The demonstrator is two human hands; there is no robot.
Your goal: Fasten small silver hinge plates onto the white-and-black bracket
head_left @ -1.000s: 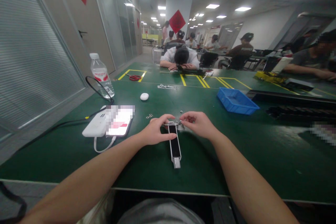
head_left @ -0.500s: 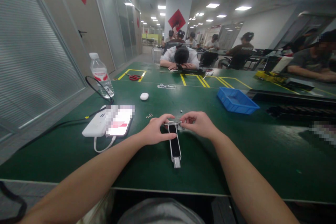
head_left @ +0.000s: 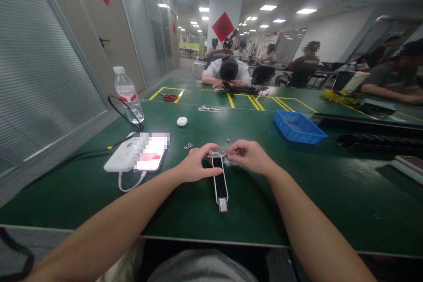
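Note:
A long black strip with metal ends (head_left: 220,183) lies on the green table (head_left: 297,194), pointing away from me. My left hand (head_left: 195,164) pinches the left side of the metal bracket at its far end, fingers curled closed. My right hand (head_left: 250,156) pinches the bracket's right side with curled fingers; whatever small part it may hold is hidden. A few small metal rings (head_left: 188,145) lie on the table just left of my left hand.
A phone on a white power bank (head_left: 123,159) with cables lies to the left, with a water bottle (head_left: 128,95) and a white oval object (head_left: 181,121) behind it. A blue tray (head_left: 298,126) stands at the right. A person rests head-down across the table; others sit further back.
My hands have hardly moved on the bracket. A person in the far background has walked rightward past the pillar.

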